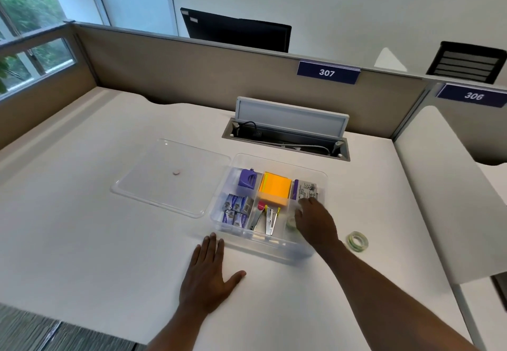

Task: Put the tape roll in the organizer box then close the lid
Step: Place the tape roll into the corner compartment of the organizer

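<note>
A clear organizer box (301, 252) with several compartments stands on the white desk. Its clear lid (153, 164) lies flat to the left, touching the box. My right hand (315, 221) reaches down into the box's front right compartment, fingers curled around a pale green tape roll (290, 224) that shows beside my thumb. A second tape roll (357, 241) lies on the desk just right of the box. Spread flat on the desk, my left hand (211, 276) rests at the box's front left corner and holds nothing.
The box holds a purple sharpener (248, 182), orange sticky notes (275, 190), staple boxes (236, 210), staplers (270, 220) and a printed packet (307, 190). An open cable hatch (288, 131) sits behind the box. Partition walls bound the desk (96, 227) at the back and left.
</note>
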Tool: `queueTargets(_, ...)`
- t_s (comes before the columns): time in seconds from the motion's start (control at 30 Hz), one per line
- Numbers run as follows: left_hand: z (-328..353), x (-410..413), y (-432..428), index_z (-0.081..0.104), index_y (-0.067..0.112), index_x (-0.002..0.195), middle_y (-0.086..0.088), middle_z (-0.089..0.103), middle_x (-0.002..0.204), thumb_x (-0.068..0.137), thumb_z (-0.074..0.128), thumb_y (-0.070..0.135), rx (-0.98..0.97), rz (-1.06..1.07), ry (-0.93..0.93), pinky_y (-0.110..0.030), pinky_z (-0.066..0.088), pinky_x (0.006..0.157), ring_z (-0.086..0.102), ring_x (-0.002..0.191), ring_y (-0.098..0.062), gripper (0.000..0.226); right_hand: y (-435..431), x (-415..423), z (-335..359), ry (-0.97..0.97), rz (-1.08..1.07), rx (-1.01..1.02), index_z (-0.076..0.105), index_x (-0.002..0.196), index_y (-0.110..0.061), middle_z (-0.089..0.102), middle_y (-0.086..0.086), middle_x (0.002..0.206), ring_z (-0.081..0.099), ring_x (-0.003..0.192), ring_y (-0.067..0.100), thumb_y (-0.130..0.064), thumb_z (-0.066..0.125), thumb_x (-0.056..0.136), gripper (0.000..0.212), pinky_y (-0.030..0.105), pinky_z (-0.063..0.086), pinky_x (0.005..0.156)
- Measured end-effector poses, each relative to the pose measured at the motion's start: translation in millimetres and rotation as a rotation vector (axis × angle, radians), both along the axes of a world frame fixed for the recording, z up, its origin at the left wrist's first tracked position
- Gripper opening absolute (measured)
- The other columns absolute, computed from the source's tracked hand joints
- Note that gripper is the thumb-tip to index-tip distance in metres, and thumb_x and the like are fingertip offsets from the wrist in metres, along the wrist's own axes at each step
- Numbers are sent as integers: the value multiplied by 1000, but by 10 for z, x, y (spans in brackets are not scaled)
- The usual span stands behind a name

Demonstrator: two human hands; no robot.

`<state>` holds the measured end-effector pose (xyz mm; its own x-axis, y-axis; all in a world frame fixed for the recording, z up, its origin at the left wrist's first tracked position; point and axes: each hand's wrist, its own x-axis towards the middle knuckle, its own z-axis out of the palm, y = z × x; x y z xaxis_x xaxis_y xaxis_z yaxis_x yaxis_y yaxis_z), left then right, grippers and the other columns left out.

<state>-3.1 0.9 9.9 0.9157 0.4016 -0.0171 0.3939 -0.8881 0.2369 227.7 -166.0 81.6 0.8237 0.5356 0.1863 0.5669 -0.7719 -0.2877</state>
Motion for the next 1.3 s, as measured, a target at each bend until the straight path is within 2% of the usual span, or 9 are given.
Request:
queueTargets(0.17,-6,-1,28,26,7,145,-14,22,154,82,29,78,-13,-19,28,-30,-5,113,18,143,-26,95,-265,97,214,-123,-462,265,60,106,1,61,22,106,59,88,40,-6,57,83,25,42,55,63)
queueTargets(0.23,-14,6,33,28,7,145,-14,22,155,81,28,79,-18,-24,40,-30,-6,113,18,143,-27,96,-514,114,164,-64,-578,146,61,101,4,60,26,102,58,83,44,-2,55,79,24,44,53,62)
queueTargets(0.33,-16,16,25,28,7,145,-14,23,154,80,28,81,-35,-16,50,-30,-8,113,18,143,-26,99,-888,161,-180,114,-541,-131,64,95,8,60,28,99,57,81,47,-5,52,76,26,46,51,64)
queueTargets(0.5,-8,22,35,31,6,144,-16,28,152,79,30,81,-51,-8,65,-30,-7,113,25,141,-26,99,-1100,355,-452,387,-407,-395,52,124,-15,50,14,129,52,112,40,-34,41,83,46,47,50,89)
queueTargets(0.6,-1,16,42,31,6,144,-16,29,151,79,31,80,-59,-11,73,-30,-6,113,24,140,-26,98,-1067,358,-407,441,-395,-443,51,110,-17,54,8,115,54,105,33,-46,46,74,46,38,49,85)
queueTargets(0.77,-14,20,49,36,4,141,-18,33,149,79,31,80,-73,-18,80,-32,-2,113,22,138,-26,98,-929,218,-214,332,-532,-180,58,100,-9,59,16,106,57,99,38,-12,52,81,21,38,50,82)
queueTargets(0.97,-16,36,59,37,4,140,-19,36,148,78,31,80,-97,-13,86,-32,-3,112,23,137,-27,99,-631,201,79,-100,-475,43,70,88,4,66,25,93,62,87,45,5,58,74,18,46,56,67)
queueTargets(1.07,-12,43,61,36,3,140,-19,36,148,77,32,81,-110,-16,84,-32,-4,112,23,137,-27,100,-371,230,281,24,-382,265,65,113,-8,61,24,110,60,101,40,-7,64,79,34,41,52,86)
queueTargets(1.3,-5,44,63,38,4,139,-19,38,147,77,32,82,-133,-19,101,-32,-4,111,26,136,-27,100,-84,72,353,194,-139,127,54,127,-12,55,17,114,58,104,32,-10,64,78,50,39,50,92)
